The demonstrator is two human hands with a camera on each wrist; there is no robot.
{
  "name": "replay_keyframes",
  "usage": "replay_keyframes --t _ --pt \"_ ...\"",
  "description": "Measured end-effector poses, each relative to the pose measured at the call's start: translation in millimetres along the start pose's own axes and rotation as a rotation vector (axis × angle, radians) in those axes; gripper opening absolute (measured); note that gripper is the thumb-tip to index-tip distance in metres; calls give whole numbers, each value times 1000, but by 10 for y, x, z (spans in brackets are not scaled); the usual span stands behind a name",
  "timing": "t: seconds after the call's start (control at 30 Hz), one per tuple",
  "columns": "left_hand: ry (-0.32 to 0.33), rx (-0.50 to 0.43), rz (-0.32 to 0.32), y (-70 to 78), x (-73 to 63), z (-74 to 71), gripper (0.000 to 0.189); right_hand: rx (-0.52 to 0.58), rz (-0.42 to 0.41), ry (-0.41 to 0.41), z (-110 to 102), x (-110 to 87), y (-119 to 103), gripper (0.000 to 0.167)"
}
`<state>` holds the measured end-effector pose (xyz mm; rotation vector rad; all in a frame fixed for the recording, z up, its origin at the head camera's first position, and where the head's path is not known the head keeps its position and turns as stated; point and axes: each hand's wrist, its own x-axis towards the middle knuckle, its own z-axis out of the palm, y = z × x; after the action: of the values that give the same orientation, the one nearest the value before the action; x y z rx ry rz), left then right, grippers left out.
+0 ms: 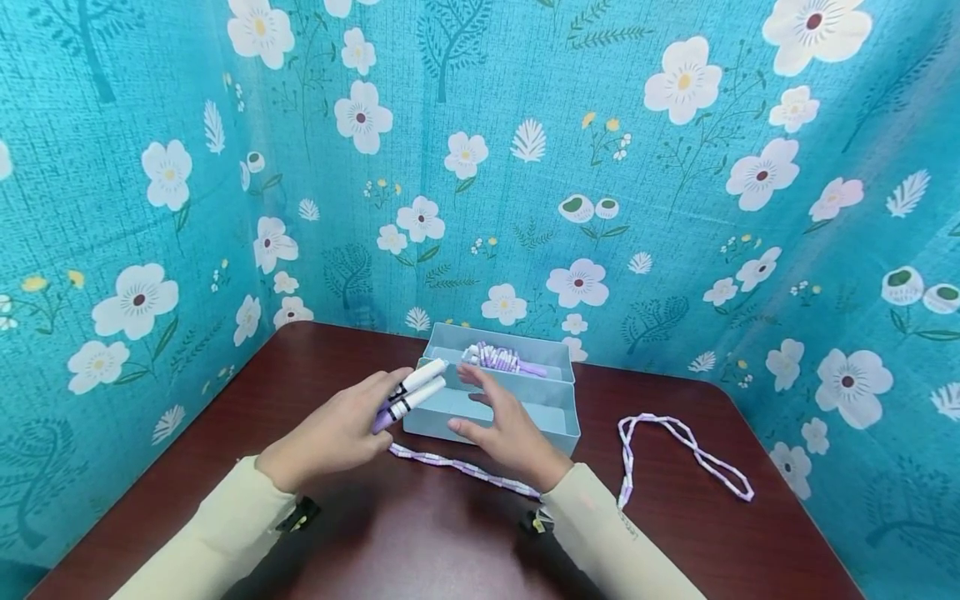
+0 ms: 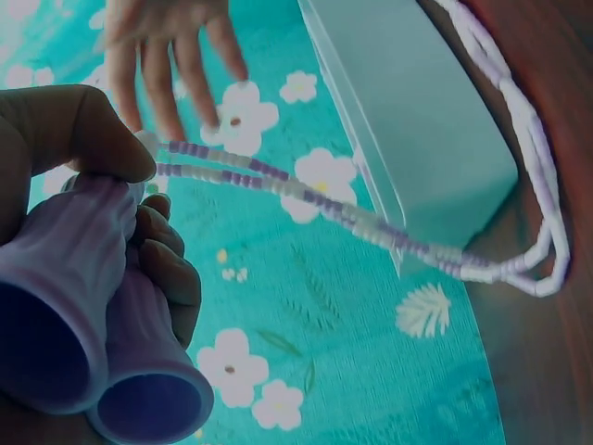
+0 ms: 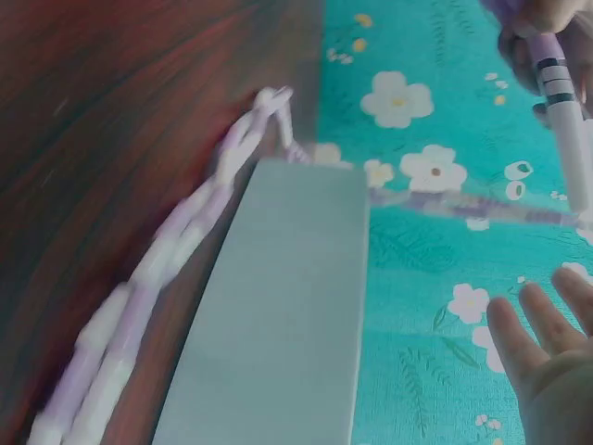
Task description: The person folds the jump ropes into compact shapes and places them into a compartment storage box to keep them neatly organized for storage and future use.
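Note:
My left hand grips two jump rope handles side by side, white with black bands at one end and flared purple at the other. From their white ends, a doubled purple-and-white beaded rope runs toward the table. Part of this jump rope lies in front of the pale blue box, and a long loop stretches to the right. My right hand, its fingers spread and holding nothing, hovers just right of the handle tips, over the box in the head view.
The pale blue box stands at the table's back, divided into two sections. In its rear section lies a bundled beaded rope with a purple handle. A flowered turquoise cloth hangs close behind the dark wooden table.

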<state>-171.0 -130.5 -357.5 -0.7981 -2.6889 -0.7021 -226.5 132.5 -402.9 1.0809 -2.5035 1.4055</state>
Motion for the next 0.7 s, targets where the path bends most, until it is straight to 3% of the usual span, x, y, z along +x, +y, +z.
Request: replay_keyframes --t 0.1,0.17,0.33,0.53,0.7 --pt "-35 -11 33 88 14 49 75 136 -41 16 14 53 -42 70" --pt "-54 -19 69 145 21 81 74 188 -58 27 23 72 -72 56" --pt "-64 -5 138 245 34 146 74 182 -70 141 44 74 -218 24" --pt "-49 -1 127 273 55 190 69 244 -91 210 0 11 -476 19" --pt "-11 64 94 260 56 204 60 188 -100 276 -85 -4 -509 17"
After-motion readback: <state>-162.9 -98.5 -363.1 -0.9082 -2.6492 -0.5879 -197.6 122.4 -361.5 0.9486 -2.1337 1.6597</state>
